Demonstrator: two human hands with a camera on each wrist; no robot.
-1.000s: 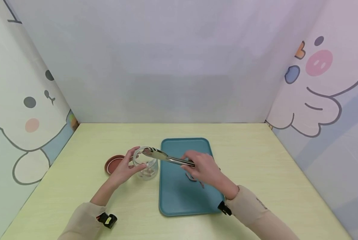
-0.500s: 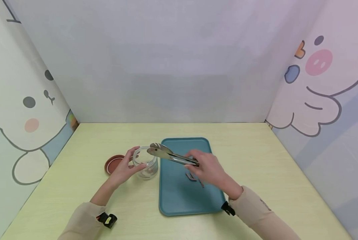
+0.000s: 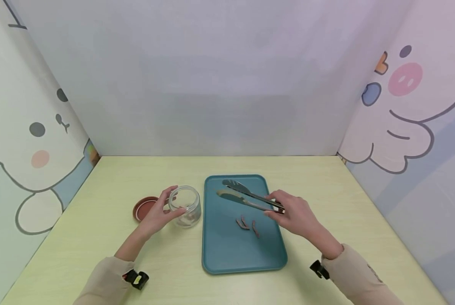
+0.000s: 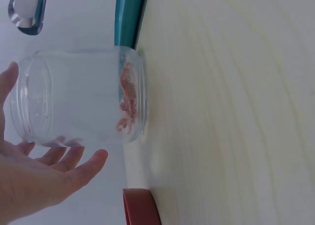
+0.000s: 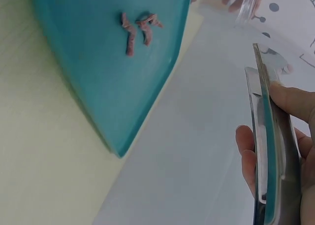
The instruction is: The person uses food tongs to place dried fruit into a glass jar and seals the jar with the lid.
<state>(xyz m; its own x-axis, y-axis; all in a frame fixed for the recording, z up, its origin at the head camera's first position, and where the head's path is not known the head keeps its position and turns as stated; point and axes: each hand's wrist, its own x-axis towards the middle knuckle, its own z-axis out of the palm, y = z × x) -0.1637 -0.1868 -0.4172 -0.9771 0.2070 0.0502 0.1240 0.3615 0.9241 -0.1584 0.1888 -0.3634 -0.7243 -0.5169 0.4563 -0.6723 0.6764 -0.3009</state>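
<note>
My left hand (image 3: 159, 216) holds a clear glass jar (image 3: 192, 217) near its rim, thumb on the near side and fingers round the far side. The jar stands upright, without a lid. Several reddish strips, like dried meat, lie at its bottom (image 4: 129, 94) in the left wrist view. My right hand (image 3: 293, 212) grips metal tongs (image 3: 255, 199) by their arms over the blue-green tray (image 3: 242, 254). The tong tips point left, spread apart with nothing between them. A few more reddish strips (image 3: 255, 228) lie on the tray, below the tongs.
Left of the jar, partly behind my left hand, a red-brown round lid (image 3: 141, 208) lies on the pale wood table (image 3: 174, 275). The tray's left edge runs close beside the jar. White walls with cartoon figures (image 3: 406, 80) enclose the back and sides.
My right hand has moved right, carrying the tongs from over the jar's mouth to above the tray. The tong arms have spread apart. My left hand and the jar have stayed put.
</note>
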